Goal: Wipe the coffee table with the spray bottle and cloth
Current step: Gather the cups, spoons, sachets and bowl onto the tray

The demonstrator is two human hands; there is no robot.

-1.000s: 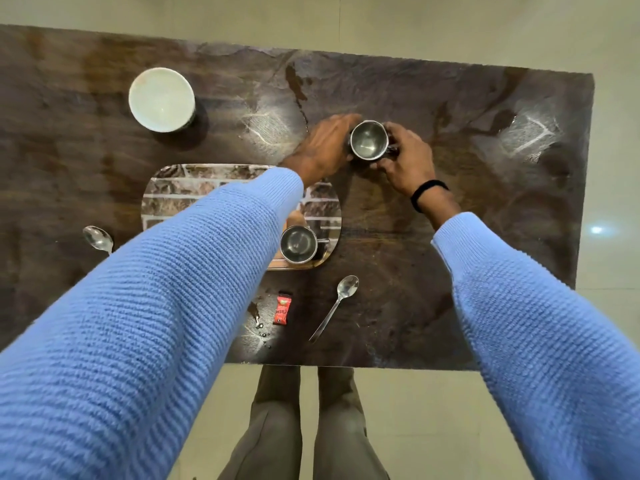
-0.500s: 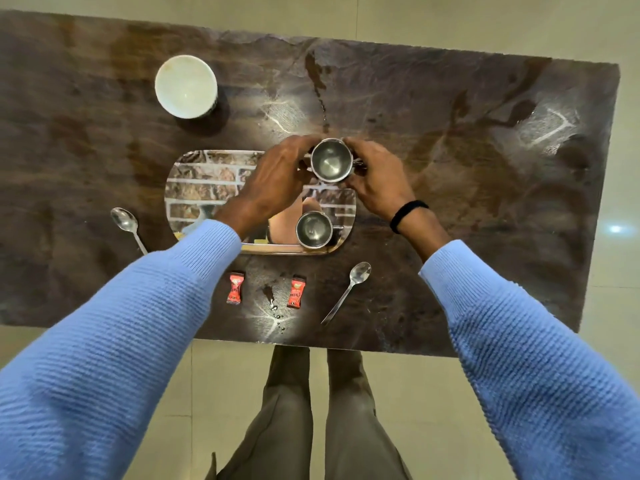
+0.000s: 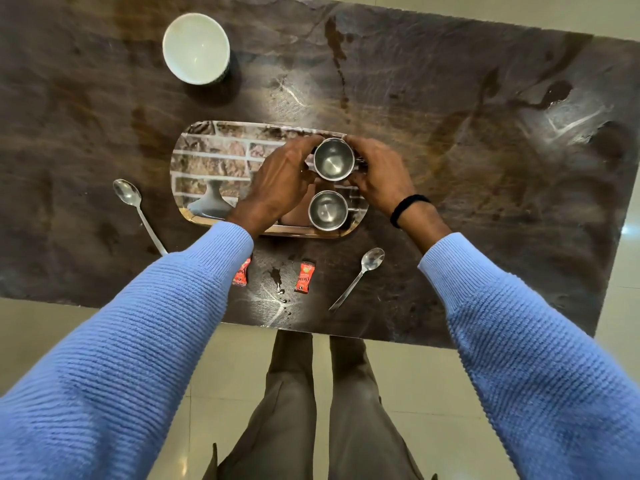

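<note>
The dark brown marble coffee table (image 3: 450,168) fills the view, with dark spill stains near its back middle and right. A steel cup (image 3: 333,159) is held between my left hand (image 3: 280,181) and my right hand (image 3: 377,174), over the far right end of a brick-patterned tray (image 3: 214,157). A second steel cup (image 3: 327,210) stands on the tray just in front of it. No spray bottle or cloth is in view.
A white bowl (image 3: 196,47) stands at the back left. One spoon (image 3: 133,206) lies left of the tray, another spoon (image 3: 360,273) at the front right. Two red sachets (image 3: 304,277) (image 3: 241,273) lie near the front edge beside small droplets (image 3: 277,278).
Both hands have carried the steel cup from the bare table right of the tray toward me and left, onto the tray's right end behind the other cup.
</note>
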